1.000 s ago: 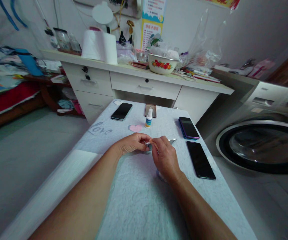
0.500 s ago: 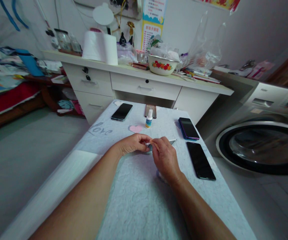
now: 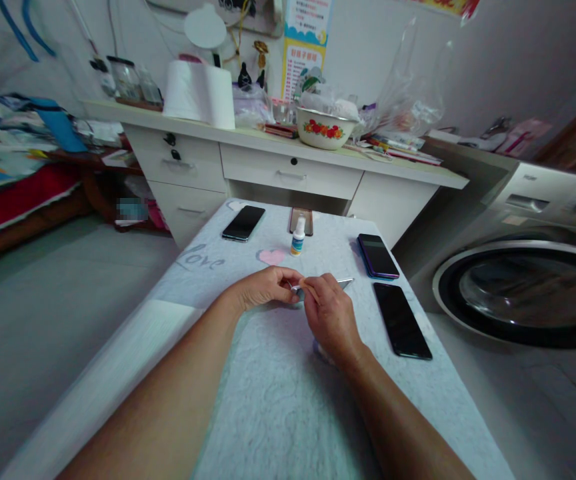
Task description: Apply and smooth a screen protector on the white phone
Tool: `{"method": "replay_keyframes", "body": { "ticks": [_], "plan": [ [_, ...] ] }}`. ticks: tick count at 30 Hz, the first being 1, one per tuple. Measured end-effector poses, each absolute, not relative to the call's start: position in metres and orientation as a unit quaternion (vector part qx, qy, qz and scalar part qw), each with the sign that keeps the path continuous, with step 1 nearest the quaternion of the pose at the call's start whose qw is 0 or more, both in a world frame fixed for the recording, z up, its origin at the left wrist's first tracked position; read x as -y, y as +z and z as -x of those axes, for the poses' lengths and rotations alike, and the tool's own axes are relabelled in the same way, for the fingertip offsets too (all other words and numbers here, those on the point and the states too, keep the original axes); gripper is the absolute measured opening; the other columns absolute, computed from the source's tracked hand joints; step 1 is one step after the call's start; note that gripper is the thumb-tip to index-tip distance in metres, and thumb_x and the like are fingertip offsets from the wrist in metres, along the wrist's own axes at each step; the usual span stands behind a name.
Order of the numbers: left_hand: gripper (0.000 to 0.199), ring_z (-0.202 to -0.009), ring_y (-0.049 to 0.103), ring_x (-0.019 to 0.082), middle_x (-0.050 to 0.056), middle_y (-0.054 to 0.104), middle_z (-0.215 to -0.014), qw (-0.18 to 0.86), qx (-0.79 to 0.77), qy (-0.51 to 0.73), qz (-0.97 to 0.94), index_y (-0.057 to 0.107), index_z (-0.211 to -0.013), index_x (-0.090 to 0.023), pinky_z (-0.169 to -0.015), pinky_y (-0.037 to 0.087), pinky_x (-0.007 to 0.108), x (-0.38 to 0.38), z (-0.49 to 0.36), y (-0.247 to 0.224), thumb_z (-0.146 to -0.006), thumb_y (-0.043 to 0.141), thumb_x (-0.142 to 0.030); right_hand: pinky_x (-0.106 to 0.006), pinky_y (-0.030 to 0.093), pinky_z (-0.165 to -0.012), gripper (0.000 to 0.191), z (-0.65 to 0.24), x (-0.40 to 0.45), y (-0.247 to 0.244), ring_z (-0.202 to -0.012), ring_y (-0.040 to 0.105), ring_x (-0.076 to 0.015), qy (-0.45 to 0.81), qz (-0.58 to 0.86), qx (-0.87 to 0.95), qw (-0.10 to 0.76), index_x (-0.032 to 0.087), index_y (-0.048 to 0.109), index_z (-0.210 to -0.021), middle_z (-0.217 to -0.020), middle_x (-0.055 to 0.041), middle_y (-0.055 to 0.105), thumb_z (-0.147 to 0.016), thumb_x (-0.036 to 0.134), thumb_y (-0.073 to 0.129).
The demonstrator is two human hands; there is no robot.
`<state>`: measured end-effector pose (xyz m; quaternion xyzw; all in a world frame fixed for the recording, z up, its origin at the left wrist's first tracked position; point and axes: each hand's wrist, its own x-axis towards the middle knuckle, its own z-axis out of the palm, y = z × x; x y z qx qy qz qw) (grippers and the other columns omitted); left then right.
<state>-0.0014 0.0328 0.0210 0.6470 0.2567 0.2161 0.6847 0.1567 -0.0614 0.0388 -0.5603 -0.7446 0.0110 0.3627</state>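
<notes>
My left hand [image 3: 274, 285] is closed on the left end of a thin silver-edged phone [image 3: 344, 283], held tilted just above the table and mostly hidden by my fingers. My right hand [image 3: 332, 313] is closed with its fingers pressed against the phone's near edge, pinching a small peach-coloured cloth [image 3: 309, 288]. Beyond the hands a small white spray bottle [image 3: 298, 237] with a blue and yellow label stands upright. Right of my right hand lie a black phone [image 3: 402, 321] and a purple-edged phone [image 3: 378, 256].
Another phone [image 3: 244, 223] lies at the table's far left, and a brown phone case [image 3: 308, 215] behind the bottle. A pale patterned cloth covers the table [image 3: 268, 400]. A white desk [image 3: 263, 157] with a flowered basin [image 3: 323, 133] stands beyond; a washing machine [image 3: 558, 200] is at right.
Almost nothing differs. Both hands keep the same hold on the phone, and the things on the table have stayed in place.
</notes>
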Motion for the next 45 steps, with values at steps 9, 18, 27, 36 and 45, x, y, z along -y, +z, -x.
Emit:
{"method": "replay_keyframes", "body": {
  "ticks": [9,18,27,36,45],
  "plan": [
    [0.037,-0.071,0.052,0.011,-0.001,0.058,-0.076,0.687,-0.259,0.213,-0.645,0.066,-0.092,-0.013,-0.068,0.039,0.024,-0.033,0.002,0.021,-0.060,0.079,-0.026,-0.027,0.046,-0.074,0.017,-0.157,0.063,0.041,-0.081,0.059,-0.0167,0.018,0.557,0.744,0.368,0.019,0.061,-0.098,-0.088,-0.0049,0.059,-0.088,0.013,0.049],
    [0.034,-0.076,0.055,0.012,0.000,0.062,-0.081,0.688,-0.263,0.216,-0.641,0.067,-0.092,-0.013,-0.073,0.042,0.026,-0.032,0.001,0.023,-0.061,0.078,-0.022,-0.027,0.047,-0.075,0.017,-0.158,0.063,0.041,-0.081,0.059,-0.0166,0.024,0.553,0.745,0.373,0.018,0.061,-0.098,-0.088,-0.0052,0.059,-0.090,0.014,0.048],
    [0.041,-0.077,0.056,0.012,0.002,0.067,-0.089,0.692,-0.289,0.217,-0.624,0.068,-0.099,-0.014,-0.074,0.044,0.028,-0.030,0.001,0.027,-0.060,0.076,-0.017,-0.027,0.045,-0.076,0.018,-0.165,0.061,0.043,-0.082,0.059,-0.0168,0.000,0.582,0.729,0.360,0.018,0.063,-0.095,-0.088,-0.0056,0.060,-0.089,0.013,0.047],
    [0.045,-0.079,0.057,0.014,0.004,0.067,-0.090,0.679,-0.294,0.219,-0.636,0.068,-0.104,-0.015,-0.076,0.046,0.030,-0.032,0.003,0.023,-0.060,0.075,-0.019,-0.025,0.043,-0.072,0.018,-0.170,0.061,0.045,-0.079,0.058,-0.0159,-0.031,0.617,0.703,0.352,0.018,0.064,-0.090,-0.085,-0.0049,0.060,-0.086,0.013,0.048],
    [0.046,-0.079,0.057,0.013,0.003,0.066,-0.091,0.675,-0.305,0.209,-0.639,0.068,-0.105,-0.014,-0.077,0.044,0.030,-0.031,0.004,0.023,-0.060,0.075,-0.019,-0.025,0.041,-0.068,0.016,-0.169,0.061,0.045,-0.076,0.056,-0.0157,-0.048,0.628,0.695,0.347,0.018,0.063,-0.086,-0.082,-0.0042,0.058,-0.085,0.013,0.048]
  ]
}}
